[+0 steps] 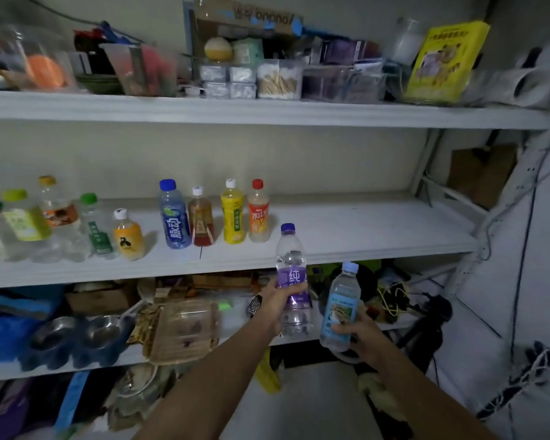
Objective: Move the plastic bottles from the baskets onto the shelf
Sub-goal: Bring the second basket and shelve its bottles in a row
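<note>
My left hand [275, 301] grips a clear bottle with a purple label and purple cap [291, 265], upright in front of the white middle shelf's [362, 230] front edge. My right hand [356, 336] grips a clear bottle with a light blue label and pale blue cap [342, 300], slightly lower and to the right. Several bottles stand in a row on the shelf: a blue one [173, 215], a brown one [200, 217], a yellow one [233, 212] and an orange one [258, 211], with more at the left [61, 220]. No basket is in view.
The upper shelf [267, 111] carries clear boxes, a yellow packet [445, 58] and clutter. The lower shelf holds metal bowls [77, 336], a clear plastic container [185, 331] and cables [391, 300]. A metal upright and hanging wires [521, 249] stand at the right.
</note>
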A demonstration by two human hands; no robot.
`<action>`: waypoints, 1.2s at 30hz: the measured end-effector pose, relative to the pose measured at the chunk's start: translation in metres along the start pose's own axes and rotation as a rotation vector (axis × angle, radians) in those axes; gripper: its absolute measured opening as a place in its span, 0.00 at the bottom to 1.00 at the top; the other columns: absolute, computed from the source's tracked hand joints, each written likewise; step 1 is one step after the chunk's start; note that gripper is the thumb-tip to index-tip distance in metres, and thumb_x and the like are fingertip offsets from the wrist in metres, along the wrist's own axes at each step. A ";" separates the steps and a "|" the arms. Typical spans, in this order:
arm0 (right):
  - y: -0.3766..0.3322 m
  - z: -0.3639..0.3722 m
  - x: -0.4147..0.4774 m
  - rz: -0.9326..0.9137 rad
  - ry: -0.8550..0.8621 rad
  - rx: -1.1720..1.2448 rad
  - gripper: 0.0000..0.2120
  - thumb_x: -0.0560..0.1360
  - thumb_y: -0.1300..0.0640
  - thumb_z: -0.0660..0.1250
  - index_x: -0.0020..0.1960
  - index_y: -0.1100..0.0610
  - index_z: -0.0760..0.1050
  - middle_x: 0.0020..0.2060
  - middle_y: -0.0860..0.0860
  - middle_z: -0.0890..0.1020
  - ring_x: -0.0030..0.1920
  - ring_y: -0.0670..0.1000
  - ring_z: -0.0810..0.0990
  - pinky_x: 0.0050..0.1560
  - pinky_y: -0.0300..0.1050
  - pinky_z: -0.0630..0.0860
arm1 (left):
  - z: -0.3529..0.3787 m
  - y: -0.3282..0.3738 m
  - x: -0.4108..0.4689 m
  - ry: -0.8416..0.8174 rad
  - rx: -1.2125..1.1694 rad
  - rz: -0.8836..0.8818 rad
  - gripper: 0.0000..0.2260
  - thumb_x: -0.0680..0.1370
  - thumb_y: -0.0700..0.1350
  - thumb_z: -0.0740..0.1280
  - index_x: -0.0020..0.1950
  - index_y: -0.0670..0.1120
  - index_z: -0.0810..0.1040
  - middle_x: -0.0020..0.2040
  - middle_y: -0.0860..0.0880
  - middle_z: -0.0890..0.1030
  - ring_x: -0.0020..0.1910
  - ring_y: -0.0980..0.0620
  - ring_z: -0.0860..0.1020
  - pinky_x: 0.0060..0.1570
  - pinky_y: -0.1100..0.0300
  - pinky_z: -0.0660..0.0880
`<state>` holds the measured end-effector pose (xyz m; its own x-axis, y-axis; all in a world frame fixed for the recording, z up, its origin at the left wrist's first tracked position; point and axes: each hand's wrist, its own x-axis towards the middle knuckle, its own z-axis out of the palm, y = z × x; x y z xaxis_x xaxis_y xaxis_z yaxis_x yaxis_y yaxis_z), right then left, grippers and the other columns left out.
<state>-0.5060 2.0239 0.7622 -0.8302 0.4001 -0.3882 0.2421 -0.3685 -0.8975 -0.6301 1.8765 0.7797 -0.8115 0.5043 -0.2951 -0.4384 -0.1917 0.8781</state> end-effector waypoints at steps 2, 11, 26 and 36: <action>-0.010 -0.005 0.023 -0.020 0.038 0.003 0.25 0.64 0.76 0.71 0.58 0.64 0.73 0.48 0.59 0.82 0.48 0.59 0.81 0.36 0.48 0.82 | 0.013 0.010 0.028 -0.023 0.084 0.030 0.23 0.68 0.34 0.76 0.61 0.41 0.74 0.54 0.41 0.82 0.46 0.45 0.81 0.41 0.56 0.78; -0.088 0.009 0.132 -0.124 0.178 0.055 0.28 0.61 0.76 0.73 0.59 0.62 0.72 0.53 0.60 0.80 0.54 0.62 0.79 0.44 0.53 0.81 | 0.040 0.061 0.167 -0.153 0.446 0.295 0.26 0.65 0.25 0.72 0.52 0.48 0.68 0.50 0.47 0.76 0.47 0.49 0.76 0.37 0.65 0.76; -0.105 0.023 0.270 -0.177 0.360 -0.243 0.33 0.60 0.77 0.75 0.63 0.63 0.70 0.58 0.58 0.77 0.61 0.61 0.75 0.59 0.54 0.74 | 0.014 0.067 0.280 -0.096 0.644 0.490 0.25 0.62 0.37 0.77 0.53 0.51 0.72 0.49 0.47 0.78 0.47 0.51 0.79 0.45 0.53 0.79; -0.123 0.009 0.286 -0.188 0.327 -0.652 0.32 0.60 0.67 0.80 0.61 0.64 0.73 0.58 0.59 0.79 0.60 0.60 0.77 0.60 0.52 0.75 | -0.013 0.028 0.276 -0.132 0.914 0.357 0.38 0.69 0.50 0.77 0.73 0.46 0.62 0.70 0.50 0.67 0.67 0.50 0.69 0.65 0.54 0.69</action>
<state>-0.7779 2.1759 0.7637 -0.7200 0.6736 -0.1669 0.4437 0.2618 -0.8571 -0.8711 1.9994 0.7176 -0.7639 0.6442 0.0387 0.3353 0.3450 0.8766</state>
